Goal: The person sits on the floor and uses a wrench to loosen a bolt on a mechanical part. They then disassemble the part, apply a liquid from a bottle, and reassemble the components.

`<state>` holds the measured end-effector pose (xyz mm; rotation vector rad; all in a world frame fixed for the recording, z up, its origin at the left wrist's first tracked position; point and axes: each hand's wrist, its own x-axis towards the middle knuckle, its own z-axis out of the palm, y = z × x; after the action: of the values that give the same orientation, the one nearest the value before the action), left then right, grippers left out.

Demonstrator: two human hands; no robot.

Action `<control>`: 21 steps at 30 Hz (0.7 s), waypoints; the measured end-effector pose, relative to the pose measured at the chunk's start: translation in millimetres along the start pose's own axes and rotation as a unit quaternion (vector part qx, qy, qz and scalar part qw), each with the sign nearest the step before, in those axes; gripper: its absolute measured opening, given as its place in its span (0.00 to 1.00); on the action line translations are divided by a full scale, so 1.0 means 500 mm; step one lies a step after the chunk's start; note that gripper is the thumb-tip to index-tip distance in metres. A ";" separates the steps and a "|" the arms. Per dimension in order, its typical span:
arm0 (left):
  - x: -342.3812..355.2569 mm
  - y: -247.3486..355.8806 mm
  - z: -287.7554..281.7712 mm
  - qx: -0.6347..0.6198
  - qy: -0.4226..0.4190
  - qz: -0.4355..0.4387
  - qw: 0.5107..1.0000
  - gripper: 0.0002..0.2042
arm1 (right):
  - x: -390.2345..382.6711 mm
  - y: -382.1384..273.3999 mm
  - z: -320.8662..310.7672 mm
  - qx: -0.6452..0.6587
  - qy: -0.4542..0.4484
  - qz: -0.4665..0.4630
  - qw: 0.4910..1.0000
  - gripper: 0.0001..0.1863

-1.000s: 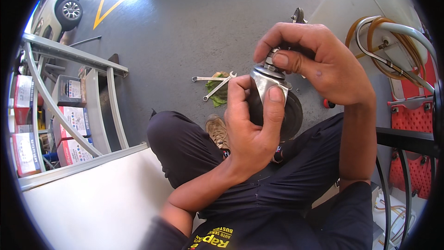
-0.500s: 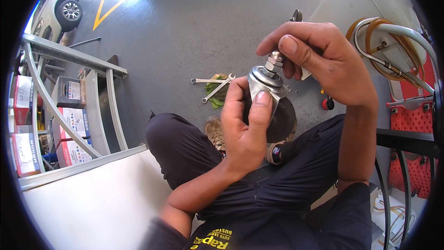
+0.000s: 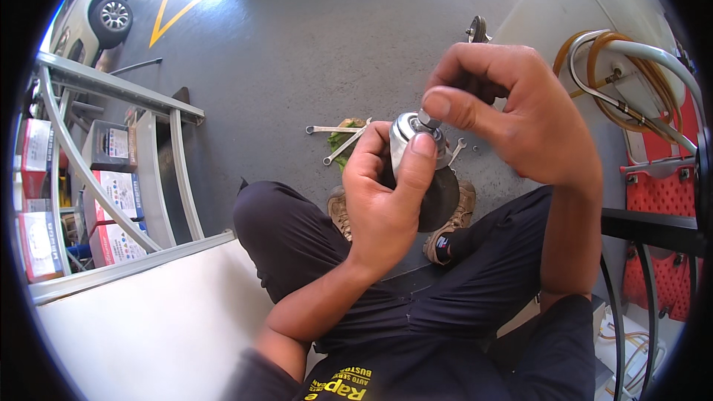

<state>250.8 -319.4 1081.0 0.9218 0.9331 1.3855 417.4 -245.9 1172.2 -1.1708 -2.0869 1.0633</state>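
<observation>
A caster wheel (image 3: 440, 204) with a shiny metal bracket and a black wheel is held up between my knees, stem end upward. My left hand (image 3: 385, 215) is closed around its bracket, thumb pressed near the round swivel plate. At the top of the plate is a hex nut (image 3: 425, 120) on the stem. My right hand (image 3: 520, 115) is curled with thumb and forefinger at this nut, pinching its right side. The right hand's other fingers are partly hidden behind its thumb.
Beyond the caster, combination wrenches (image 3: 334, 129) lie on a green cloth (image 3: 346, 138) on the grey floor. Another wrench (image 3: 458, 150) lies right of the caster. A metal-framed rack (image 3: 111, 82) with boxes stands left; a coiled hose (image 3: 665, 82) hangs right. Another small wheel (image 3: 477, 29) is farther off.
The caster has tilted and shifted slightly left, so its stem shows shorter. My right hand has moved a little left and down, its thumb now against the nut near the swivel plate.
</observation>
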 end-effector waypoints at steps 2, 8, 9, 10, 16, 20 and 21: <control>-0.002 0.006 -0.002 0.045 0.017 0.017 0.999 0.13 | 0.002 -0.007 0.008 -0.050 0.005 -0.008 0.999 0.15; -0.009 0.015 -0.015 0.109 -0.006 0.029 0.994 0.13 | 0.002 0.003 0.022 -0.101 0.039 -0.127 0.986 0.13; -0.010 0.014 -0.016 0.111 -0.007 0.031 0.993 0.13 | 0.004 0.003 0.023 -0.101 0.037 -0.135 0.985 0.13; -0.009 0.011 -0.018 0.112 -0.008 0.032 0.993 0.14 | 0.005 0.002 0.023 -0.100 0.035 -0.143 0.984 0.13; 0.004 0.020 -0.029 -0.005 -0.058 -0.067 0.996 0.20 | 0.006 -0.003 0.017 -0.002 0.008 -0.024 1.000 0.15; 0.012 0.015 -0.037 -0.054 -0.067 -0.102 0.991 0.21 | 0.007 0.020 0.023 0.002 0.005 -0.055 0.998 0.17; 0.014 0.013 -0.037 -0.060 -0.066 -0.102 0.991 0.21 | 0.008 0.025 0.026 0.003 0.002 -0.062 0.998 0.17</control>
<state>230.9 -313.0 1080.4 0.7939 0.8113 1.1790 411.5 -243.6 1154.9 -1.0244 -2.1216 1.0083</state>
